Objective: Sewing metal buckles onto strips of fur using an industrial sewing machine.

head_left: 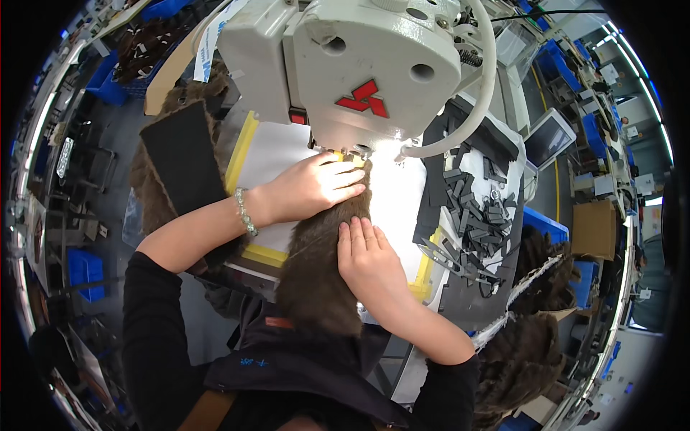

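A strip of brown fur (316,276) runs from under the head of a pale industrial sewing machine (374,65) toward my lap, its near end hanging over the table's front edge. My left hand (313,188) lies flat across the far part of the strip, fingers stretched out and pressed on it close to the needle area. Nearer to me, my right hand (371,262) rests with straight fingers on the strip's right edge. Neither hand grips anything. Bright lamp light washes out the white work surface (392,208), and the needle itself cannot be made out.
Yellow tape (243,147) borders the white surface. To the left lies more fur with a black panel (185,156) on it. Several small dark strips (474,219) and scissors (456,260) lie on the right. Brown fur pieces (521,359) are heaped at the lower right.
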`<state>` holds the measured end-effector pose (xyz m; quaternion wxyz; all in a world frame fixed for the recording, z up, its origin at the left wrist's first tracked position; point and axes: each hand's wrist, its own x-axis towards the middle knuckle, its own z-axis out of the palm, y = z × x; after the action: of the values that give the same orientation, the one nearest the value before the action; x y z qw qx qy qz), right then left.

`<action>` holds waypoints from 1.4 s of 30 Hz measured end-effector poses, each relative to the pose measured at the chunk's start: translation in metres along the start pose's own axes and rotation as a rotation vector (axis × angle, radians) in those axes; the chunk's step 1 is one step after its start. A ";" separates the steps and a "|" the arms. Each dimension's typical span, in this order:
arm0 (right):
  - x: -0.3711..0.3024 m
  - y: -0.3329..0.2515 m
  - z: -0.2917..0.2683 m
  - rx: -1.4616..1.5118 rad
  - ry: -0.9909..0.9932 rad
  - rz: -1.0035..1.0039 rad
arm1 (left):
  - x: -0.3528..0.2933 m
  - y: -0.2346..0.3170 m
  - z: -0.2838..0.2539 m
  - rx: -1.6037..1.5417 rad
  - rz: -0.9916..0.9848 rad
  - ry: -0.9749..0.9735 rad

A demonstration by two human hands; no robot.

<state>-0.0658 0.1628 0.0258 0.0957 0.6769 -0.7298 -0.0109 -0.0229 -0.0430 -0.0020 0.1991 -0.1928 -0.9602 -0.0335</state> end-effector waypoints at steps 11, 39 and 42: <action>-0.020 0.005 0.009 -0.035 0.034 -0.048 | -0.034 0.013 -0.014 0.004 -0.084 0.062; 0.057 0.047 0.052 0.335 0.273 -0.189 | -0.041 0.056 -0.024 0.118 -0.051 0.049; 0.058 0.047 0.048 0.330 0.254 -0.201 | -0.041 0.057 -0.023 0.104 -0.074 -0.002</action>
<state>-0.1235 0.1042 -0.0075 0.0733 0.7487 -0.6326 0.1842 0.0425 -0.0084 0.0020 0.2067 -0.1467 -0.9673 0.0095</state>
